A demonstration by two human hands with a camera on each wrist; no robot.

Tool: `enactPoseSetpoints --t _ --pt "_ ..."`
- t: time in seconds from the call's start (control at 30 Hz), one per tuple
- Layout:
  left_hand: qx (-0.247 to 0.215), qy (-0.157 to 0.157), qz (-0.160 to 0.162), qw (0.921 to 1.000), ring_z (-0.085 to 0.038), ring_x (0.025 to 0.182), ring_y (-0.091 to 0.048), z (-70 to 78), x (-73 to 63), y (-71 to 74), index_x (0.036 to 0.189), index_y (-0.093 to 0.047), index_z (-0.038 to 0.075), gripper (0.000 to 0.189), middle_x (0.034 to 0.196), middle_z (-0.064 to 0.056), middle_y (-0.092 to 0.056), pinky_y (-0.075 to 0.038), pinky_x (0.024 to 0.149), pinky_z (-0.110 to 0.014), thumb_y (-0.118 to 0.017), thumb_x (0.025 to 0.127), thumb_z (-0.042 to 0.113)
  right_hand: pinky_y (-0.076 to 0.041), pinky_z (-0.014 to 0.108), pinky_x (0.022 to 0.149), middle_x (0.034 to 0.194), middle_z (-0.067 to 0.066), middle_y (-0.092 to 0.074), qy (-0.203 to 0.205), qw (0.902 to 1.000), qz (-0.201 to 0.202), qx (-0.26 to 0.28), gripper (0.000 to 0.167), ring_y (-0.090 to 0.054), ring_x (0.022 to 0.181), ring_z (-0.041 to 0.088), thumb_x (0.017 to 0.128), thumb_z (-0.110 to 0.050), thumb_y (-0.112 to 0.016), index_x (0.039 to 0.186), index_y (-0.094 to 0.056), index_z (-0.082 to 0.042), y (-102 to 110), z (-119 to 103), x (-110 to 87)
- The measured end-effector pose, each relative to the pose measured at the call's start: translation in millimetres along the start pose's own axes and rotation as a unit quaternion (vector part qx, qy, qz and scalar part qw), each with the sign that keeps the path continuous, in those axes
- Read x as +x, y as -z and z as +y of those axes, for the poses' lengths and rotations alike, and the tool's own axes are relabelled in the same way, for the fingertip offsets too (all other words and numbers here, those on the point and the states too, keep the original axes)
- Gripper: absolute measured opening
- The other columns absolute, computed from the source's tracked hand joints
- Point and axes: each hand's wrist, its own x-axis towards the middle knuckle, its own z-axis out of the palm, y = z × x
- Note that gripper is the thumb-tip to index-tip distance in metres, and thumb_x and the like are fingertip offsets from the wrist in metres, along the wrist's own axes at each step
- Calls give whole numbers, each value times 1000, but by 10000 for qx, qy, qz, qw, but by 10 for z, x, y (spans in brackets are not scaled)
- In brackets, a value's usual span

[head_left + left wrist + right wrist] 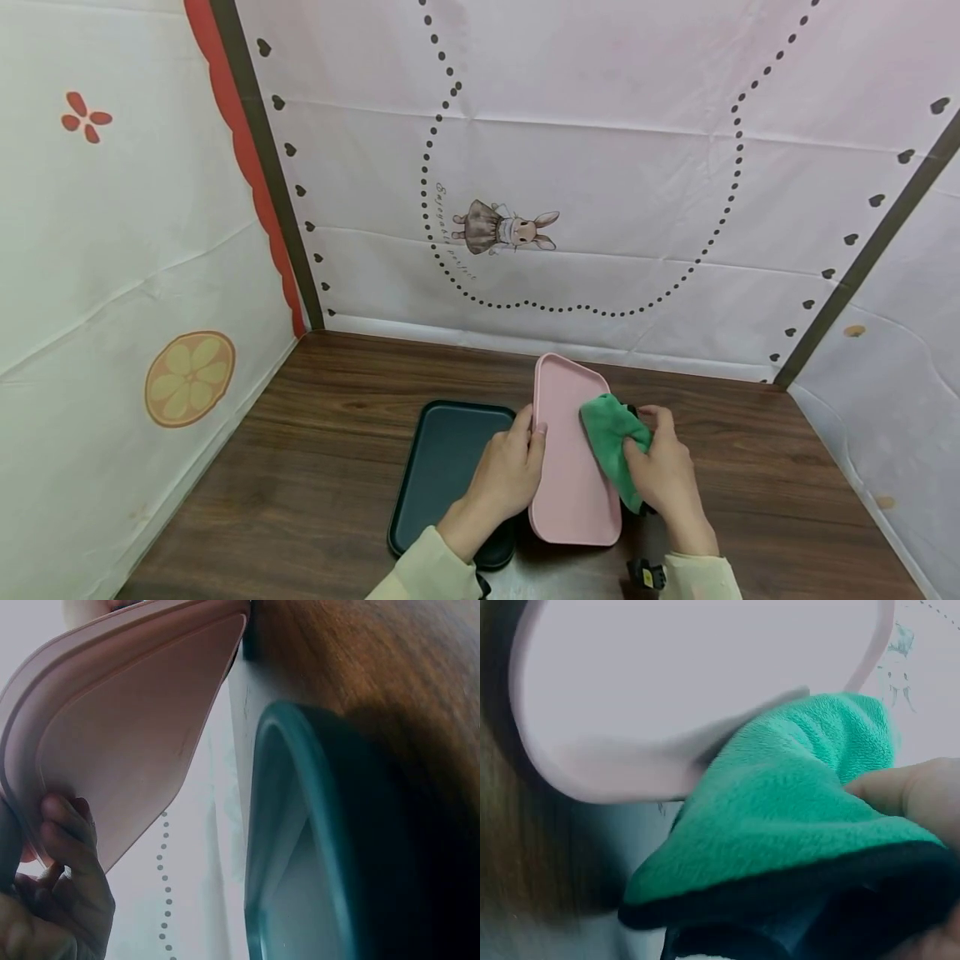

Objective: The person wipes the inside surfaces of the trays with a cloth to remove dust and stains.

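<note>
A pink rectangular tray (573,467) is held up at a tilt, its inner face toward the head camera. My left hand (504,467) grips its left rim, thumb over the edge and fingers curled beneath, as the left wrist view shows with the tray's underside (135,720). In my right hand (666,471) is a green cloth (611,437) with a black edge, pinched between thumb and fingers. The cloth (780,795) lies over the tray's right rim in the right wrist view. Below my left hand a dark teal tray (450,458) rests on the table.
The brown wood-grain table (315,467) is enclosed by printed white sheets at the back (600,208) and both sides. A small black object with a yellow mark (647,573) shows beside the right sleeve (701,577).
</note>
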Motion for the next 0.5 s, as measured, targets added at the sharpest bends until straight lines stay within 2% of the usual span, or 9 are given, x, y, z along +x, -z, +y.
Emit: enactPoseSetpoints --t 0.1,0.17,0.23,0.33,0.4,0.5 --pt "-32 8 -32 10000 0 65 -60 -5 -3 -2 151 -45 8 46 86 -1 -72 -49 59 -22 -36 114 34 -40 35 48 66 11 -55 -80 9993 286 230 52 -49 49 21 105 -22 -57 148 -31 -11 -28 -18 4" --pt "-43 9 -60 10000 0 64 -60 -4 -5 -3 151 -45 8 45 84 -1 -71 -49 58 -22 -37 114 34 -40 35 49 61 9 -52 -39 9983 498 302 45 -50 49 23 105 -22 -58 142 -34 -12 -48 -29 3" --pt "-51 1 -73 10000 0 63 -59 -3 -7 -6 150 -46 9 45 82 1 -70 -49 58 -22 -37 114 34 -42 36 53 71 15 -60 61 9972 685 305 37 -56 58 26 105 -21 -60 133 -39 -11 -70 -35 0" --pt "-82 -26 -70 9999 0 62 -58 -2 -6 -8 149 -46 9 44 80 3 -68 -48 57 -22 -37 114 34 -46 38 64 105 22 -70 213 9957 868 262 28 -65 80 34 104 -21 -62 124 -46 -11 -100 -46 -3" --pt "-106 -43 -63 9999 0 62 -59 -4 -7 -9 149 -46 8 44 80 3 -68 -49 57 -22 -38 114 33 -47 40 71 124 23 -67 276 9952 893 296 26 -66 93 38 104 -21 -63 123 -49 -10 -115 -51 0" --pt "-135 -59 -64 9999 1 63 -59 -6 -7 -7 149 -46 8 44 81 2 -69 -49 58 -21 -38 114 33 -49 45 80 136 23 -63 307 9948 878 406 28 -65 105 40 104 -20 -62 126 -50 -7 -134 -62 10"
